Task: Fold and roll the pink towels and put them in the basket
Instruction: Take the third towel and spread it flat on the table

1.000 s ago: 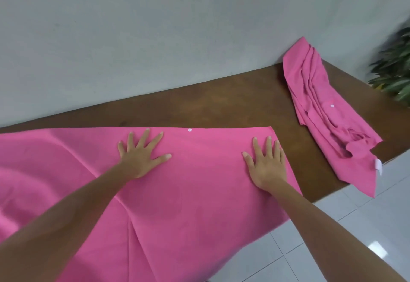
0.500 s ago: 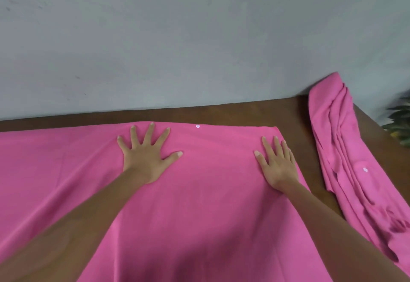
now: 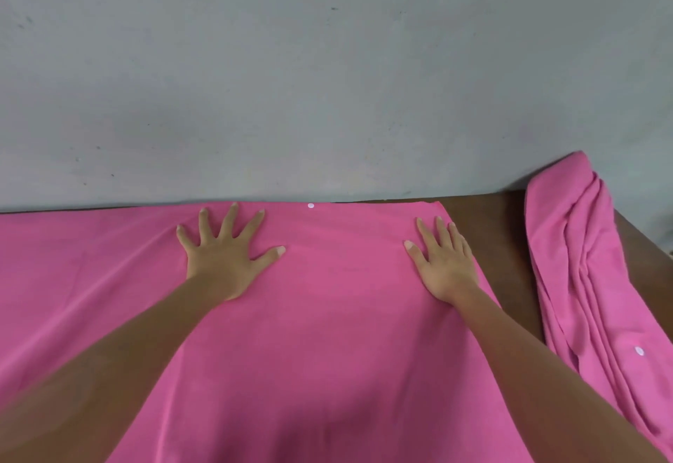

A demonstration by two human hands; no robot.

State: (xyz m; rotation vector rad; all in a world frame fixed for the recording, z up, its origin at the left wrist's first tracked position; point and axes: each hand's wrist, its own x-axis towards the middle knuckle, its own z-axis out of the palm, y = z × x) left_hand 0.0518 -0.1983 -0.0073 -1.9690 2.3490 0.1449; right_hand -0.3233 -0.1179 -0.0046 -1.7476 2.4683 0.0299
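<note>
Pressing flat with fingers straight, both hands (image 3: 338, 258) pin the towel (image 3: 327, 335), its long axis running leftward, right hand (image 3: 446, 266) nearest its end.

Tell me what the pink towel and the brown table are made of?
The spread pink towel looks like soft, matte woven cloth: it lies flat with gentle creases under both hands, left and right. The crumpled pink towel bunches into folds the same way. The table looks like dark brown wood or wood veneer, smooth with a dull finish; I can't tell which.

L hand (image 3: 225, 258) fingers splayed, R hand (image 3: 446, 266) fingers together, both palms-down flat.
</note>
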